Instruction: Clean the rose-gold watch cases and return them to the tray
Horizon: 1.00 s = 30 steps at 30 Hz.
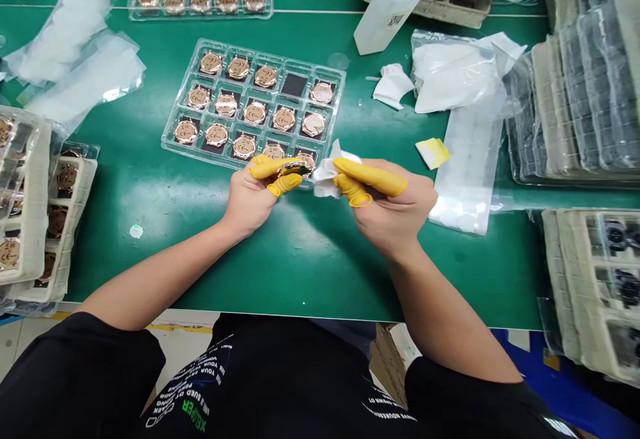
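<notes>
My left hand [257, 192], with yellow finger cots on the thumb and a finger, pinches a watch case [294, 168] by its edge. The case is tilted, so its face is mostly hidden. Close beside it, my right hand [387, 199], also in yellow finger cots, grips a crumpled white wipe [327, 174]. Just beyond both hands lies a clear plastic tray [169, 134] of rose-gold watch cases with CE-marked backs. One compartment in its back row shows only a black pad [294, 84]. My hands partly cover the tray's front row.
Another watch tray [200, 12] lies at the back. Stacked trays [30, 192] stand at left, more trays [585, 86] at right. A plastic bottle [387, 12], a used wipe [393, 86], a yellow-and-white packet [433, 153] and bagged wipes [450, 72] lie right of the middle tray.
</notes>
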Each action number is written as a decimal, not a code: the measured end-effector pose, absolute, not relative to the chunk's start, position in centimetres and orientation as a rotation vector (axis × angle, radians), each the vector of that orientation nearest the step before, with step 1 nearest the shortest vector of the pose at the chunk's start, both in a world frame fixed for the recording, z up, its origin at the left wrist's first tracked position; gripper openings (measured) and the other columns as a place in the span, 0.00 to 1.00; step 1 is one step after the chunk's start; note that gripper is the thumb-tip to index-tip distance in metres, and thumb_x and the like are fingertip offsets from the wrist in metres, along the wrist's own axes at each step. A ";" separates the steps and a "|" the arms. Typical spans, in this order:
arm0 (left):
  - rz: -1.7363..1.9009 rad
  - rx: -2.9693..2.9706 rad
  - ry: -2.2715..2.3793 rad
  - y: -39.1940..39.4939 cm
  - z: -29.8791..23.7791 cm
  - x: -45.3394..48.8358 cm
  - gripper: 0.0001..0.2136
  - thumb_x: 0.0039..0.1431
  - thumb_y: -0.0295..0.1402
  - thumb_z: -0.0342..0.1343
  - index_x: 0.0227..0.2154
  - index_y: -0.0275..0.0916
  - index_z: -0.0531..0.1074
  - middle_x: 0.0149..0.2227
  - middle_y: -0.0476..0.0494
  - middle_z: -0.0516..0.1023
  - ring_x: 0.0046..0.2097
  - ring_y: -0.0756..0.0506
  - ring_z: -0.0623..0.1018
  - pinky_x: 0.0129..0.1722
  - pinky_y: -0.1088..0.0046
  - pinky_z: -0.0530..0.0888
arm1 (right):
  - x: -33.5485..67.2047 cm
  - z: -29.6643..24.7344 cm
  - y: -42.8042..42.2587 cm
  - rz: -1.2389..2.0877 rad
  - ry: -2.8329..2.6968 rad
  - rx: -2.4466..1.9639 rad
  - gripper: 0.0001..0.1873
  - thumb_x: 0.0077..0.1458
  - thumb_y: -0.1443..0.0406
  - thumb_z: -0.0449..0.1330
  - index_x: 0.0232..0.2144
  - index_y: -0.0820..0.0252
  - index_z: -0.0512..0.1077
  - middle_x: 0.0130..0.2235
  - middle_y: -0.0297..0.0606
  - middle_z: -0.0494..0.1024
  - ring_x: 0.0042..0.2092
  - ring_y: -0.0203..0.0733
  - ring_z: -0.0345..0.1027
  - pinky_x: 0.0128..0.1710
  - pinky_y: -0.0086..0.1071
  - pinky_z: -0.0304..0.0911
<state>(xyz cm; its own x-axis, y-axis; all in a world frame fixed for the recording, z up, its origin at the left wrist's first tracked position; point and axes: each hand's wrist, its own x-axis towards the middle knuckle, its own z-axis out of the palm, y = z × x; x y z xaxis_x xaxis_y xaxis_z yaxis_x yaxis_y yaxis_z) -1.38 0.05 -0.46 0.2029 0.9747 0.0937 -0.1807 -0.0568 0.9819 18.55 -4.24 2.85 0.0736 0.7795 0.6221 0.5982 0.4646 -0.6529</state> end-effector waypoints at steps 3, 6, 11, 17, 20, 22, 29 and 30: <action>1.116 1.201 0.844 -0.2 -0.3 -1.2 0.23 0.44 0.55 0.76 0.39 0.46 0.86 0.43 0.46 0.86 0.46 0.43 0.85 0.50 0.62 0.83 | 17.3 2.4 -4.3 0.235 -1.594 -1.232 0.07 0.61 0.61 0.67 0.40 0.47 0.85 0.38 0.35 0.87 0.36 0.44 0.82 0.36 0.37 0.77; 1.068 1.269 0.839 -0.5 -0.2 -1.3 0.19 0.46 0.48 0.77 0.37 0.43 0.87 0.40 0.45 0.87 0.42 0.44 0.85 0.46 0.66 0.84 | 16.8 2.2 -4.3 0.172 -1.617 -1.174 0.12 0.60 0.67 0.64 0.41 0.47 0.85 0.38 0.33 0.88 0.36 0.42 0.82 0.35 0.35 0.77; 1.096 1.631 0.914 -1.0 -0.2 -1.9 0.10 0.55 0.37 0.71 0.40 0.44 0.87 0.35 0.47 0.88 0.33 0.48 0.83 0.35 0.72 0.80 | 17.3 1.9 -4.4 -0.097 -1.831 -1.181 0.22 0.55 0.74 0.58 0.45 0.46 0.84 0.39 0.33 0.88 0.33 0.41 0.80 0.31 0.35 0.73; 1.205 1.950 0.985 -1.1 0.2 -2.3 0.10 0.59 0.34 0.67 0.43 0.46 0.87 0.37 0.47 0.89 0.34 0.47 0.84 0.37 0.71 0.81 | 17.1 1.8 -4.4 -0.414 -1.926 -1.366 0.19 0.45 0.76 0.56 0.37 0.55 0.80 0.35 0.35 0.84 0.28 0.36 0.70 0.25 0.33 0.57; 1.302 2.024 0.949 -0.9 0.2 -2.4 0.09 0.60 0.31 0.66 0.43 0.45 0.87 0.39 0.47 0.89 0.37 0.46 0.86 0.40 0.71 0.82 | 16.5 1.9 -4.4 -0.322 -1.878 -1.442 0.13 0.44 0.75 0.55 0.30 0.57 0.76 0.32 0.35 0.81 0.25 0.34 0.62 0.24 0.34 0.49; 1.335 2.059 0.920 -0.7 0.1 -2.5 0.10 0.61 0.29 0.65 0.43 0.44 0.87 0.40 0.47 0.89 0.38 0.47 0.86 0.41 0.72 0.83 | 16.1 2.2 -4.3 0.013 -1.782 -1.482 0.08 0.47 0.72 0.55 0.26 0.57 0.73 0.29 0.36 0.76 0.27 0.34 0.62 0.26 0.32 0.50; 1.165 1.625 0.944 -0.5 0.0 -1.9 0.09 0.59 0.32 0.67 0.43 0.41 0.84 0.42 0.45 0.88 0.43 0.45 0.87 0.47 0.69 0.84 | 16.8 4.6 -3.8 1.750 -0.934 -1.276 0.17 0.50 0.51 0.67 0.24 0.55 0.69 0.18 0.27 0.61 0.16 0.31 0.47 0.15 0.30 0.44; 1.106 1.451 0.945 -0.5 0.2 -1.7 0.11 0.58 0.34 0.69 0.43 0.39 0.82 0.42 0.44 0.88 0.42 0.45 0.87 0.46 0.68 0.84 | 17.2 4.6 -3.7 1.676 -0.946 -1.277 0.19 0.48 0.50 0.69 0.24 0.56 0.70 0.18 0.28 0.63 0.17 0.31 0.50 0.15 0.29 0.47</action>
